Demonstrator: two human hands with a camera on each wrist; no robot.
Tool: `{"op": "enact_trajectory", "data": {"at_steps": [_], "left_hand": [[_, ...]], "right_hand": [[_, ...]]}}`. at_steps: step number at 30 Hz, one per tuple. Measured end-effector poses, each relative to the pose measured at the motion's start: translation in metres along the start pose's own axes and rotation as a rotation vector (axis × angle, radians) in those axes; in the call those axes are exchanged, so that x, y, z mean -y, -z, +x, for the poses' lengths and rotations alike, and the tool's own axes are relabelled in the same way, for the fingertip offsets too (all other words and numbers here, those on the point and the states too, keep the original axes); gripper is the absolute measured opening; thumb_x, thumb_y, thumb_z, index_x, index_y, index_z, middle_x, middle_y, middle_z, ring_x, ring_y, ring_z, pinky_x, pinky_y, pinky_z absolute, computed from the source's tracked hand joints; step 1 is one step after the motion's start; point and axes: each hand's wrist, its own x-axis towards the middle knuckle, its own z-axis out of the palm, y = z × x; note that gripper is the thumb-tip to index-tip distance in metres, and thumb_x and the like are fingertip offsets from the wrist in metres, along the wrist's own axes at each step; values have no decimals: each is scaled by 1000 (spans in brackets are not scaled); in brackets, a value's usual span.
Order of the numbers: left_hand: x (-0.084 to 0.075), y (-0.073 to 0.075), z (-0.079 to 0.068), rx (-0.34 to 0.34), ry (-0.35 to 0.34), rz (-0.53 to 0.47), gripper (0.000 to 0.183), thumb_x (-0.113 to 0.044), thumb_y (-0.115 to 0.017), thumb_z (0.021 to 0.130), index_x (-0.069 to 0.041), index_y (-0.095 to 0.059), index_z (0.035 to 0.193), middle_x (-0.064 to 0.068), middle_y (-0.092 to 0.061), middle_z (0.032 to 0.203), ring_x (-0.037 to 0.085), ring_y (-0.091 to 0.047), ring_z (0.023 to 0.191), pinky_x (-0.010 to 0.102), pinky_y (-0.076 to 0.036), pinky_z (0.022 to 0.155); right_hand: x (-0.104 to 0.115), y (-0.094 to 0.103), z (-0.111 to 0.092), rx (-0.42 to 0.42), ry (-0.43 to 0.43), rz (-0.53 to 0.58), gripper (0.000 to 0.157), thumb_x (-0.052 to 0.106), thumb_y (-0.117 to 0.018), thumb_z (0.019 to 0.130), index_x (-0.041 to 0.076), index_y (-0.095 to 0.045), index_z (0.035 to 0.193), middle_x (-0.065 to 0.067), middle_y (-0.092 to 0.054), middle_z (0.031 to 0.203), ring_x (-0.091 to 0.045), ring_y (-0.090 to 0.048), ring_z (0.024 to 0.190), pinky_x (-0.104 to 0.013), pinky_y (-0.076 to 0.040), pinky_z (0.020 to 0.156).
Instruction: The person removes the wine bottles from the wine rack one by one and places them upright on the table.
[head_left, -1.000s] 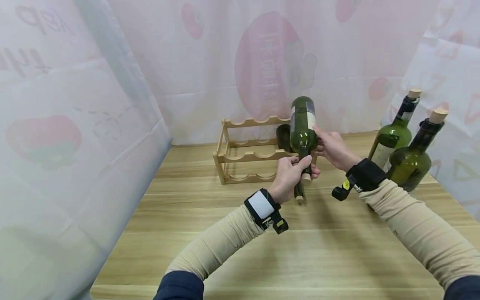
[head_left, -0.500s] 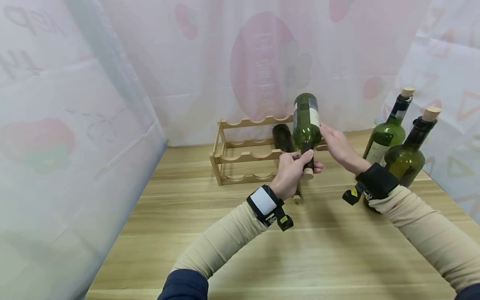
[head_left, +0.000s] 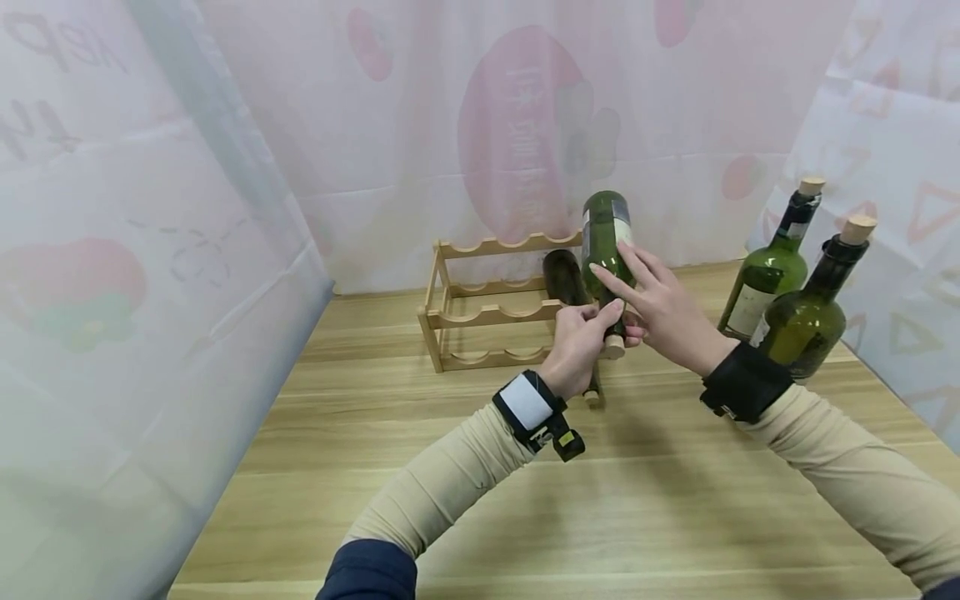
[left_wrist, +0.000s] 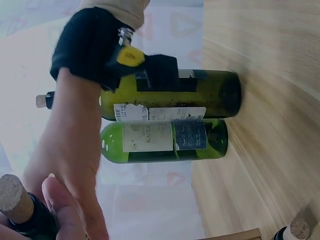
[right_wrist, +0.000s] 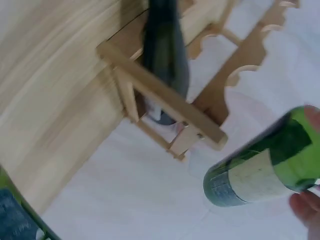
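Observation:
A green wine bottle (head_left: 602, 229) with a cork and a pale label is held in the air, tilted, its base away from me and its neck toward me. My left hand (head_left: 573, 346) grips the neck just behind the cork. Spread, mostly straight fingers of my right hand (head_left: 671, 317) reach over the bottle's shoulder and touch it; its thumb is hidden in the head view. Behind and below is the wooden wine rack (head_left: 491, 315), where a dark bottle (head_left: 562, 275) lies in the lower tier, its corked neck sticking out the front.
Two corked green bottles, a nearer one (head_left: 802, 325) and a farther one (head_left: 767, 279), stand upright on the right of the wooden table (head_left: 375, 433), beside my right forearm. Printed white curtains (head_left: 405, 142) enclose the back and sides. Several scalloped slots line the rack's rails.
My right hand drew back from the bottle's right side, fingers straightened, then came over its shoulder with fingers spread. The left hand kept hold of the neck, and the bottle stayed nearly in place.

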Motion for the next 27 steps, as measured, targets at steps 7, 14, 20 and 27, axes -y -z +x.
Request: {"op": "enact_trajectory", "data": {"at_steps": [7, 14, 20, 27], "left_hand": [[-1, 3, -2, 18, -6, -6, 25, -16, -57, 98, 7, -67, 103, 7, -68, 72, 12, -69, 61, 31, -60, 68], [-5, 5, -2, 94, -39, -48, 25, -14, -56, 98, 9, -64, 103, 10, -68, 72, 13, -69, 62, 25, -59, 61], [-10, 12, 4, 164, -51, 14, 31, -17, -55, 99, 11, -63, 109, 8, -68, 77, 14, -70, 65, 34, -60, 74], [-14, 20, 16, 154, -22, 140, 39, -35, -54, 99, 2, -64, 108, 0, -65, 79, 6, -64, 68, 19, -50, 61]], "right_hand": [[-6, -14, 3, -112, 121, -96, 75, -23, -56, 71, 9, -50, 139, -27, -38, 148, -43, -37, 132, -55, -39, 99], [-6, -18, 4, -214, 193, -78, 66, -15, -40, 69, 5, -56, 130, -19, -45, 146, -42, -39, 131, -54, -38, 95], [-4, -13, 9, -247, 210, -91, 58, -7, -37, 70, 4, -60, 121, -13, -51, 143, -39, -39, 133, -53, -32, 101], [-4, 1, 13, -197, 180, -165, 47, -6, -65, 73, 1, -61, 120, -14, -56, 139, -40, -42, 131, -55, -31, 101]]}}
